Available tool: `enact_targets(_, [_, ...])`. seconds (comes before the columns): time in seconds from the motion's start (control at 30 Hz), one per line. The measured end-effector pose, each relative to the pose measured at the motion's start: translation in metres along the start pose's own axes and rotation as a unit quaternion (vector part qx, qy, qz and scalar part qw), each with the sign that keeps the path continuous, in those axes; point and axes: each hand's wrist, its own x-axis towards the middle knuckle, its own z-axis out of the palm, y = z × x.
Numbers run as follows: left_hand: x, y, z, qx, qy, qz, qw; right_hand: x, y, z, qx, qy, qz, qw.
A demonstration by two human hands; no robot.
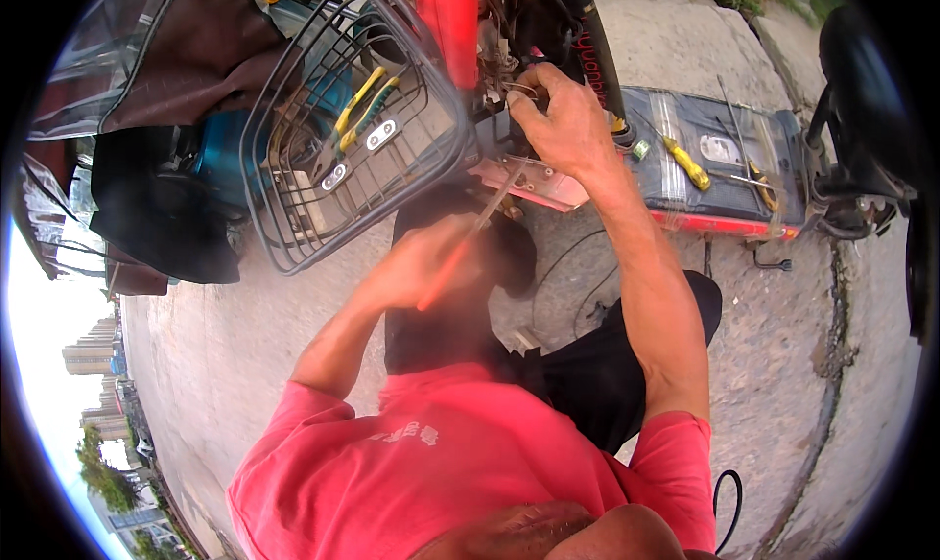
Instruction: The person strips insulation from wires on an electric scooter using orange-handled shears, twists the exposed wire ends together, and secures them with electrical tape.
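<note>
My left hand (431,256) is closed around a red-handled tool (494,196) with a long grey shaft. Motion blurs both, so its exact kind does not show. The shaft points up toward the front of a red electric scooter (441,17). There my right hand (563,119) pinches a thin pale wire (521,88) between thumb and forefinger, beside a tangle of exposed wiring (493,51). Just below that hand is a loose-edged red panel (548,186). What the wire joins is hidden among the other leads.
Left of the wiring, a black wire basket (284,237) holds pliers with yellow and green handles (360,110). A yellow-handled screwdriver (688,163) and other tools lie on the taped grey footboard (646,183) at right. A black cable (563,256) trails across the concrete ground (196,364).
</note>
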Motion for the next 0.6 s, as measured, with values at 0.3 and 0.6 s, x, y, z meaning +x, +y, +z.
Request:
enact_targets(0.3, [-0.032,-0.009,0.009,-0.119,-0.027,-0.077,0.990,-0.007,0.011,0.011,0.054,0.028,-0.018,0.998])
enact_targets(0.6, [-0.017,0.010,0.009,-0.221,-0.012,-0.091,0.971,-0.033,0.009,0.056,0.050,0.157,-0.059,0.985])
